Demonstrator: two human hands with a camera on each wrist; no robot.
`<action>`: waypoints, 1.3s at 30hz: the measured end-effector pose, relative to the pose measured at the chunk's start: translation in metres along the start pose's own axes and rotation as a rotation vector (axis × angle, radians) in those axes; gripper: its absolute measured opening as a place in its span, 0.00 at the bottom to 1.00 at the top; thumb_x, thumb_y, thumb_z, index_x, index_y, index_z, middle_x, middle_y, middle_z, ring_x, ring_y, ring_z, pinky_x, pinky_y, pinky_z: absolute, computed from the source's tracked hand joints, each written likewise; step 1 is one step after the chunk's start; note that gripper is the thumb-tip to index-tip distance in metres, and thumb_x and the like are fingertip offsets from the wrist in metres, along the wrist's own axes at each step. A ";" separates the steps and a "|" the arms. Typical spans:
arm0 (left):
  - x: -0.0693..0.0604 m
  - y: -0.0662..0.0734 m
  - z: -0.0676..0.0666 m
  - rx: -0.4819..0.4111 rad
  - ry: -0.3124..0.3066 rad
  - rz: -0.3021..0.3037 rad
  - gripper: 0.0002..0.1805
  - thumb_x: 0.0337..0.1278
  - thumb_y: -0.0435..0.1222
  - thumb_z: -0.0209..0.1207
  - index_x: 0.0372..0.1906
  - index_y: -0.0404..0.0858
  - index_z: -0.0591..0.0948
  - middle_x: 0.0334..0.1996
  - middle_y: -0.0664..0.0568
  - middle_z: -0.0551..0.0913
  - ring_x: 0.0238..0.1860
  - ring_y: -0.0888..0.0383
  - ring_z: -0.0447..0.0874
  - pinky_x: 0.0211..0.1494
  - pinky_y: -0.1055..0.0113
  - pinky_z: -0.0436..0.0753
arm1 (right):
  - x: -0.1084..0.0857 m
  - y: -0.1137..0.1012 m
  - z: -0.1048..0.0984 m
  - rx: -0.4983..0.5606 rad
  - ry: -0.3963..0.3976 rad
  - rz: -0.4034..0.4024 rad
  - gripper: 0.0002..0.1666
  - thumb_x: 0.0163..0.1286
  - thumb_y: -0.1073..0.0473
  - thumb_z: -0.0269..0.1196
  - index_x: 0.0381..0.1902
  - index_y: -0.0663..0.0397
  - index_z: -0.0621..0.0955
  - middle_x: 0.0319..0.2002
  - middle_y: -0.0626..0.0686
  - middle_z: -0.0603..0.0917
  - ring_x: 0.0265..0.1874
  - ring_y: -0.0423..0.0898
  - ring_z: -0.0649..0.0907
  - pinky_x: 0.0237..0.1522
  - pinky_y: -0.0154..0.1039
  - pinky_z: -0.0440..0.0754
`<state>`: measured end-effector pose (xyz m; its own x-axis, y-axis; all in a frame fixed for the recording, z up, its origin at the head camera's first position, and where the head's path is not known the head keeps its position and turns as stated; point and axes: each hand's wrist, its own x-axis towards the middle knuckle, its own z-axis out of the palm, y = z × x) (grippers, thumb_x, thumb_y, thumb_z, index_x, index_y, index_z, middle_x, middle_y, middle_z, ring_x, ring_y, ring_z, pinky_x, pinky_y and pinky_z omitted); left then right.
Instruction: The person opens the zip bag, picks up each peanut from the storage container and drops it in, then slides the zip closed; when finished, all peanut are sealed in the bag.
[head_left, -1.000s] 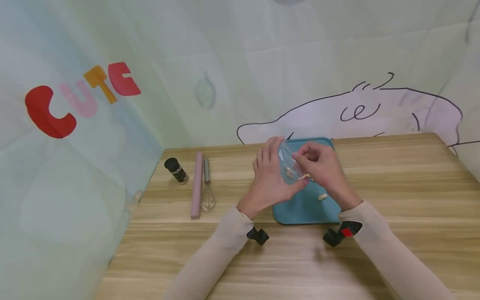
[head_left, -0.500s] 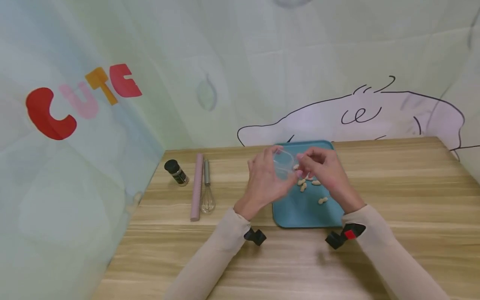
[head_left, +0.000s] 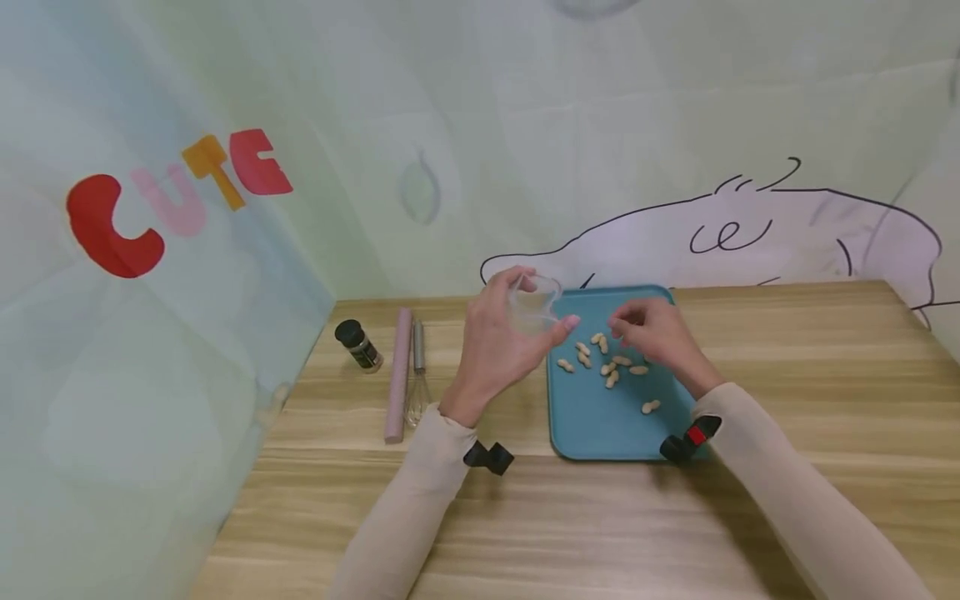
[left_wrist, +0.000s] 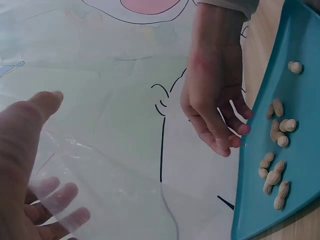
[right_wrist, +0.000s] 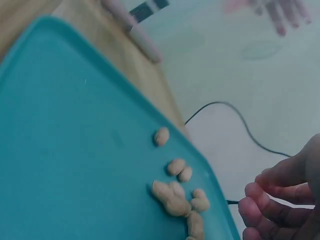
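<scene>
Left hand [head_left: 498,337] is holding a clear bag [head_left: 534,305] near a tray [head_left: 600,429] of peanuts [head_left: 621,361].
Its thumb and fingers are gripping the bag at the tray's ten o'clock; the right hand [head_left: 654,332] is hovering at one o'clock, fingers loosely curled. Most peanuts are lying from centre towards ten, one towards five. A pink rod [head_left: 399,375] is lying on the worktop [head_left: 577,525] at nine.

Muted light, soft shadows
</scene>
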<state>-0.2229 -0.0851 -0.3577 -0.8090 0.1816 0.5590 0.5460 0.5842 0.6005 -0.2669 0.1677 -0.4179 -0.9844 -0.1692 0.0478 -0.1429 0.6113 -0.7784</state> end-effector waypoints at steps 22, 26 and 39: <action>-0.006 0.000 0.003 -0.086 0.033 0.142 0.46 0.54 0.49 0.67 0.75 0.35 0.63 0.52 0.40 0.74 0.52 0.47 0.73 0.48 0.58 0.77 | 0.028 0.019 0.035 -0.190 -0.091 -0.019 0.16 0.79 0.54 0.63 0.51 0.62 0.87 0.50 0.65 0.90 0.46 0.59 0.87 0.50 0.57 0.84; -0.003 -0.002 0.003 -0.066 0.027 0.175 0.47 0.55 0.48 0.71 0.75 0.33 0.64 0.57 0.38 0.76 0.54 0.48 0.75 0.51 0.56 0.81 | 0.029 0.020 0.033 -0.094 -0.021 -0.040 0.15 0.81 0.55 0.63 0.50 0.63 0.87 0.48 0.66 0.90 0.43 0.57 0.86 0.43 0.46 0.83; -0.003 0.000 0.007 -0.047 -0.031 0.172 0.38 0.62 0.44 0.73 0.73 0.36 0.73 0.56 0.43 0.84 0.56 0.48 0.84 0.59 0.51 0.84 | 0.000 -0.027 0.005 0.098 0.197 -0.085 0.17 0.80 0.51 0.64 0.55 0.57 0.88 0.51 0.61 0.90 0.49 0.55 0.85 0.53 0.46 0.81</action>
<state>-0.2221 -0.0803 -0.3632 -0.7085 0.3010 0.6383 0.6862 0.5047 0.5238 -0.2624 0.1472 -0.3996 -0.9717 -0.0565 0.2295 -0.2247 0.5221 -0.8228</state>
